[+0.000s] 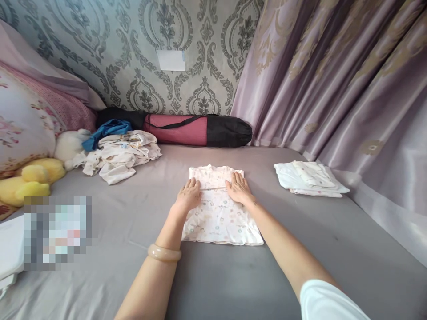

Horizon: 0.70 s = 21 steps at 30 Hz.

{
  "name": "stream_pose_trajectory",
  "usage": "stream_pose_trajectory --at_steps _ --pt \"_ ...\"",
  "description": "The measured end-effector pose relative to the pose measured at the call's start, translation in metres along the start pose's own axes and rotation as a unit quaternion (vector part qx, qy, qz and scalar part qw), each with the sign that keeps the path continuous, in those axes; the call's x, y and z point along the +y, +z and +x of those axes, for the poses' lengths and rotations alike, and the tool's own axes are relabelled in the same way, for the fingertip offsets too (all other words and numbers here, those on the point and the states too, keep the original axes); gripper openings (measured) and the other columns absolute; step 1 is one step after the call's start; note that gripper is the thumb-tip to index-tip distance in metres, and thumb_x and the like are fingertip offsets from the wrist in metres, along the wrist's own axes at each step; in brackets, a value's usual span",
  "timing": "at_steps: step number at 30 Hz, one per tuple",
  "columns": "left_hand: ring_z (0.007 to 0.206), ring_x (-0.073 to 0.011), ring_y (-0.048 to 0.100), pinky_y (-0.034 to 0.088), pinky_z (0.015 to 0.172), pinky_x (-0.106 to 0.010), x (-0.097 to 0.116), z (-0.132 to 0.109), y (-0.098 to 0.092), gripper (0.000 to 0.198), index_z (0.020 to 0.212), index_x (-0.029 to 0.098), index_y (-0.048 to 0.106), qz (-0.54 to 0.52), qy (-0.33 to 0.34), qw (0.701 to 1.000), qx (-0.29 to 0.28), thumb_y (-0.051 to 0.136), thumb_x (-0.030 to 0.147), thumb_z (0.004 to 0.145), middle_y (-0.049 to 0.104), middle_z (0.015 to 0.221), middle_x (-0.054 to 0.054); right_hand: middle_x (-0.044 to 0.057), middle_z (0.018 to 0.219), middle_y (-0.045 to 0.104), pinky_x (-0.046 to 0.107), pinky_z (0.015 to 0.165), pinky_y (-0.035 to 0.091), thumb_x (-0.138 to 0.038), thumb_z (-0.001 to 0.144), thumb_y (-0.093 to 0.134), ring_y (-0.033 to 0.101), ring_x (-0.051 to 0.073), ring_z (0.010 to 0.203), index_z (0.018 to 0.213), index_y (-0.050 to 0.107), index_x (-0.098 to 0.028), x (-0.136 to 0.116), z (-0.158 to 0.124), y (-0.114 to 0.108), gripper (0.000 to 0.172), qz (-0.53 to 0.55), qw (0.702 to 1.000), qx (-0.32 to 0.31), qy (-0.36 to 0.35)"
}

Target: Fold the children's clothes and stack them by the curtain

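A small white shirt (222, 218) with a faint pastel print lies flat on the bed in front of me, its sleeves turned in across the upper part. My left hand (190, 194) rests on its left edge with the fingers stretched out. On the opposite side, my right hand (239, 189) lies flat over the upper right part, fingers spread. Neither hand grips the cloth. A pale bangle (164, 253) circles my left forearm.
Folded white clothes (310, 178) are stacked at the right. A loose heap of clothes (123, 153) lies back left, near a red and black bag (180, 129) along the wall. Yellow plush toys (33, 180) sit at the left. A curtain (316, 75) hangs at the right.
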<state>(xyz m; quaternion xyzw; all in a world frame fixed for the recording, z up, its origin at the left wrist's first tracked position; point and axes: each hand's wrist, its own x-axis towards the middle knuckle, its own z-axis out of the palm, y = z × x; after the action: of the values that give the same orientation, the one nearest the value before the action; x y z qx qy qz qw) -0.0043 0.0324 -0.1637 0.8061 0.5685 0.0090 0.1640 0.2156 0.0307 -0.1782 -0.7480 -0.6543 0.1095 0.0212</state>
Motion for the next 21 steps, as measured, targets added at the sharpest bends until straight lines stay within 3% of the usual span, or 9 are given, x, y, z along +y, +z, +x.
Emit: stream_pose_trajectory --at_steps 2,5,7,9,17,21 --pt "0.146 -0.0290 0.022 0.029 0.113 -0.045 0.000 0.000 0.000 0.047 0.137 0.014 0.041 -0.005 0.000 1.000 0.010 0.039 0.020 0.091 0.026 0.157 -0.018 0.016 0.161 0.013 0.042 0.119 0.011 -0.044 0.099 0.021 0.011 0.027 0.148 0.152 0.019 -0.002 0.002 0.001 -0.003 0.068 0.002 1.000 -0.011 -0.001" --pt "0.144 -0.0288 0.026 0.031 0.112 -0.044 0.001 0.001 -0.001 0.040 0.131 0.016 0.049 -0.011 0.004 0.999 0.046 0.036 0.023 0.093 0.033 0.154 -0.016 0.016 0.153 0.035 0.044 0.117 0.016 -0.037 0.099 0.027 0.029 0.028 0.142 0.145 0.039 -0.009 -0.004 0.008 -0.010 0.056 0.006 0.997 0.067 -0.029" --pt "0.145 -0.0293 0.023 0.028 0.114 -0.045 0.003 0.003 0.001 0.043 0.134 0.014 0.047 -0.014 0.012 0.997 0.078 0.033 0.025 0.096 0.032 0.155 -0.017 0.013 0.143 0.050 0.040 0.113 0.025 -0.031 0.099 0.028 0.042 0.025 0.133 0.137 0.050 -0.014 -0.014 0.019 -0.016 0.047 0.028 0.990 0.122 -0.066" --pt "0.146 -0.0302 0.019 0.024 0.115 -0.047 0.005 0.005 0.005 0.048 0.142 0.012 0.040 -0.016 0.025 0.995 0.097 0.030 0.027 0.097 0.027 0.157 -0.018 0.009 0.139 0.055 0.034 0.108 0.032 -0.024 0.099 0.028 0.048 0.022 0.126 0.133 0.053 -0.017 -0.027 0.035 -0.020 0.043 0.053 0.986 0.119 -0.101" --pt "0.147 -0.0320 0.013 0.021 0.116 -0.052 0.000 0.008 0.019 0.054 0.147 0.014 0.035 0.008 0.033 0.997 0.063 0.029 0.037 0.098 0.022 0.158 -0.016 0.004 0.140 0.054 0.037 0.102 0.035 -0.020 0.097 0.038 0.044 0.024 0.127 0.135 0.052 -0.026 -0.067 0.087 -0.015 0.041 0.057 0.985 0.061 -0.152" --pt "0.147 -0.0322 0.014 0.022 0.116 -0.050 -0.001 0.008 0.016 0.052 0.147 0.020 0.036 0.005 0.031 0.998 0.051 0.031 0.038 0.098 0.022 0.159 -0.015 0.007 0.128 0.060 0.037 0.098 0.035 -0.020 0.096 0.039 0.046 0.026 0.119 0.118 0.064 -0.024 -0.074 0.096 -0.008 0.034 0.043 0.987 0.067 -0.138"
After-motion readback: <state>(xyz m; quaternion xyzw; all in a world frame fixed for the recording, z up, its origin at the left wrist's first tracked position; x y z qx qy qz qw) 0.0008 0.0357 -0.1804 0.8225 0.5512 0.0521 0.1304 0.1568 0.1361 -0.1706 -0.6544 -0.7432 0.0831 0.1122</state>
